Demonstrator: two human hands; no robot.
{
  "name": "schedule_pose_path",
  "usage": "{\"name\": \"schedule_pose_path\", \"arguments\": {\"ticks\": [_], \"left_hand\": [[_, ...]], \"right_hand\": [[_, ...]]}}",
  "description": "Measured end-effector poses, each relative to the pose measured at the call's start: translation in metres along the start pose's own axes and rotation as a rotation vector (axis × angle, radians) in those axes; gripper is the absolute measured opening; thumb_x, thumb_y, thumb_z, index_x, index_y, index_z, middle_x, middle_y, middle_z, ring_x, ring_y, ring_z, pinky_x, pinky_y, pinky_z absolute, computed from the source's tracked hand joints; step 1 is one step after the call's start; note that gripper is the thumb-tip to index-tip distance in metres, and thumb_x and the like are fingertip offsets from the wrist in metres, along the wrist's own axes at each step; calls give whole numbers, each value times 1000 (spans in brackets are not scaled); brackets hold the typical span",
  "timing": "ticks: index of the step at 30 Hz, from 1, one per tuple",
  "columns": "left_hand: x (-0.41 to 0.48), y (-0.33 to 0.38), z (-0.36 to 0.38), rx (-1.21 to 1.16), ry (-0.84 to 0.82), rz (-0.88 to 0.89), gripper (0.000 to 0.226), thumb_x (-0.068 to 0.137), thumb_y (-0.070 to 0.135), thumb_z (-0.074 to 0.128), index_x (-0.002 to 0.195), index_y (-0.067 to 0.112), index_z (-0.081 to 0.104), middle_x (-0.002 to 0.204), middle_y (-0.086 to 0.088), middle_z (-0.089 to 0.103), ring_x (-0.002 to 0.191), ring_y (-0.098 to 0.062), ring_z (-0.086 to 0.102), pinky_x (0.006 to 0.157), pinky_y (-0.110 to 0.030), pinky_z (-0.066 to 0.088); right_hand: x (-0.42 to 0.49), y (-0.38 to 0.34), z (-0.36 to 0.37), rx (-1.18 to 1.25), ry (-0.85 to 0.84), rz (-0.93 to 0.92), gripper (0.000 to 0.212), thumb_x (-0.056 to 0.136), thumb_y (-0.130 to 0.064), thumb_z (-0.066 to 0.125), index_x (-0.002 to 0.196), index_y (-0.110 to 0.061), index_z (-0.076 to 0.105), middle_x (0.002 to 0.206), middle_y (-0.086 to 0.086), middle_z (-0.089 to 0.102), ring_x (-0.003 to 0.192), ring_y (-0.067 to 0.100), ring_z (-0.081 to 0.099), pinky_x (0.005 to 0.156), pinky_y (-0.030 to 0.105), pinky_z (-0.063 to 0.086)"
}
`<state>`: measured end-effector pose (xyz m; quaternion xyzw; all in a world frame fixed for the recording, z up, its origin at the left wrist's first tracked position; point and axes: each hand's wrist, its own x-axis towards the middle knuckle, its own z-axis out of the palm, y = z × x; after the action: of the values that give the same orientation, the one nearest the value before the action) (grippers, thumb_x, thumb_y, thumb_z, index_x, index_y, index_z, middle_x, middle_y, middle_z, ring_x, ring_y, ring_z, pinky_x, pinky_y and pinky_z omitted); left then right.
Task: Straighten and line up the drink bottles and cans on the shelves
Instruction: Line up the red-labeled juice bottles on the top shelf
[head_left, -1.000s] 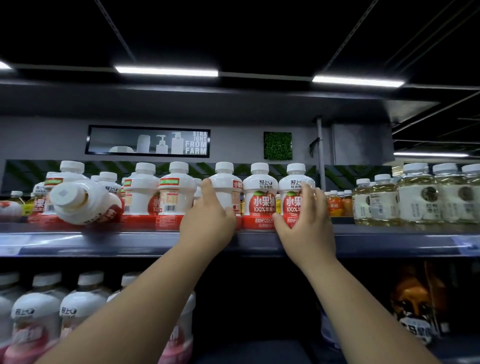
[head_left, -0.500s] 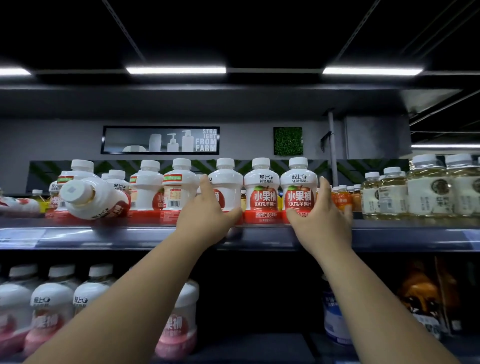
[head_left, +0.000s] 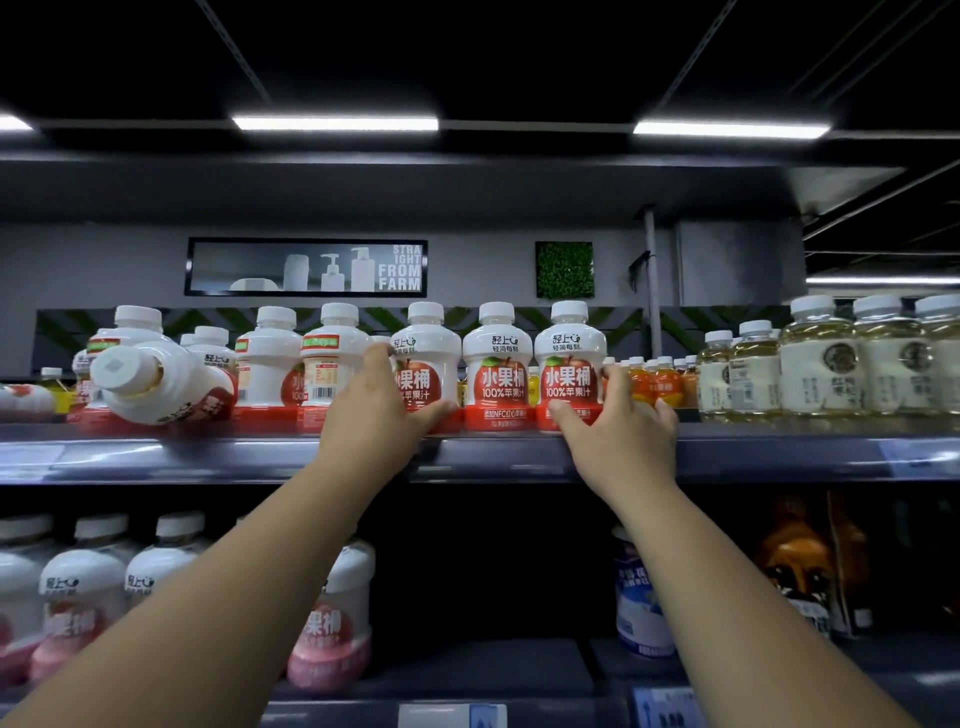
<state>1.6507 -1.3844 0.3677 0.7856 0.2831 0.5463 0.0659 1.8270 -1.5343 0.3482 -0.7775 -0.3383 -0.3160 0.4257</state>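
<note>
Upper shelf (head_left: 493, 460): dark, with a front price rail; carries the white apple juice bottles, centre and left.
Left hand (head_left: 379, 415): closed round the first apple juice bottle (head_left: 428, 353), with the thumb across its red base and the fingers up its left side.
Right hand (head_left: 618, 436): grips the third apple juice bottle (head_left: 570, 364), with the thumb on the front of the red base and the fingers round its right side.
Middle apple juice bottle (head_left: 497, 364): upright between the two held bottles, just beside each, label facing front, held by neither hand.
Turned bottles (head_left: 332, 364): two of the same kind, upright to the left of the left hand, showing barcode and back labels.
Toppled bottle (head_left: 161, 382): lies on its side at the left of the row, cap pointing outward.
Pale tea bottles (head_left: 821, 364): upright at the right end of the upper shelf.
Small orange drink bottles (head_left: 660, 382): further back, behind the right hand.
Lower shelf (head_left: 467, 670): holds pink-based white bottles (head_left: 78, 613) at the left and a blue-and-white container (head_left: 641, 608) at the right.
Wall sign (head_left: 306, 267): reads STRAIGHT FROM FARM.
</note>
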Motion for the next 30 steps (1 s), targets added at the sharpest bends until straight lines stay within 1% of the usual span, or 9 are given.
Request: {"name": "schedule_pose_path", "arguments": {"ticks": [4, 9, 12, 15, 17, 19, 23, 26, 30], "left_hand": [[-5, 3, -2, -8, -10, 8, 80, 77, 53, 76, 136, 18, 34, 128, -11, 58, 113, -33, 57, 91, -46, 49], [-10, 3, -7, -7, -31, 35, 66, 88, 41, 66, 142, 19, 35, 128, -7, 57, 110, -26, 57, 91, -41, 47], [-18, -2, -11, 76, -27, 114, 63, 90, 39, 62, 145, 22, 36, 134, -6, 53, 119, -25, 51, 98, -41, 43], [-26, -13, -15, 140, 12, 192, 61, 90, 39, 61, 145, 22, 40, 135, -6, 50, 123, -25, 46, 102, -39, 37], [-27, -22, -20, 162, 36, 216, 59, 87, 37, 65, 141, 21, 45, 132, -7, 52, 121, -27, 46, 100, -38, 36], [-27, -35, -29, 168, 52, 229, 57, 85, 36, 66, 137, 20, 49, 132, -7, 52, 121, -28, 46, 100, -39, 37], [-19, -69, -56, 166, 86, 212, 57, 84, 35, 67, 136, 20, 49, 134, -7, 50, 121, -29, 45, 103, -39, 36], [-10, -102, -75, 138, 74, 181, 58, 85, 32, 66, 138, 20, 47, 135, -7, 49, 124, -28, 42, 106, -37, 31], [-2, -140, -89, 138, 28, 235, 59, 84, 34, 65, 138, 18, 45, 138, -5, 47, 128, -25, 42, 107, -37, 34]], "right_hand": [[-3, -1, 0, -46, 0, -18, 71, 95, -65, 41, 149, -22, 25, 133, 4, 59, 130, 26, 49, 123, 48, 3], [-1, 0, -1, -13, -5, -12, 70, 94, -64, 43, 147, -21, 26, 138, 3, 57, 131, 26, 49, 122, 48, 8], [-2, 0, 1, -16, 3, -15, 70, 95, -61, 45, 148, -20, 26, 139, 5, 55, 133, 27, 47, 123, 49, 6], [-13, -8, 8, 30, 88, -62, 69, 93, -56, 50, 148, -23, 26, 148, 6, 44, 140, 28, 35, 122, 54, 5], [-25, -21, 14, 38, 132, -168, 71, 91, -53, 54, 149, -24, 25, 154, 7, 34, 145, 28, 25, 121, 51, 3], [-40, -42, 23, 61, 169, -303, 70, 89, -49, 58, 147, -22, 30, 154, 8, 34, 144, 28, 24, 122, 49, 9], [-60, -99, 45, 232, 205, -436, 60, 84, -36, 61, 138, -14, 46, 138, 8, 48, 128, 28, 42, 112, 43, 35], [-71, -147, 63, 367, 111, -415, 57, 86, -29, 66, 138, -14, 47, 131, 5, 51, 116, 23, 50, 98, 35, 43], [-75, -199, 86, 360, 14, -351, 65, 88, -31, 65, 145, -21, 37, 133, 0, 49, 117, 20, 49, 94, 30, 43]]}}
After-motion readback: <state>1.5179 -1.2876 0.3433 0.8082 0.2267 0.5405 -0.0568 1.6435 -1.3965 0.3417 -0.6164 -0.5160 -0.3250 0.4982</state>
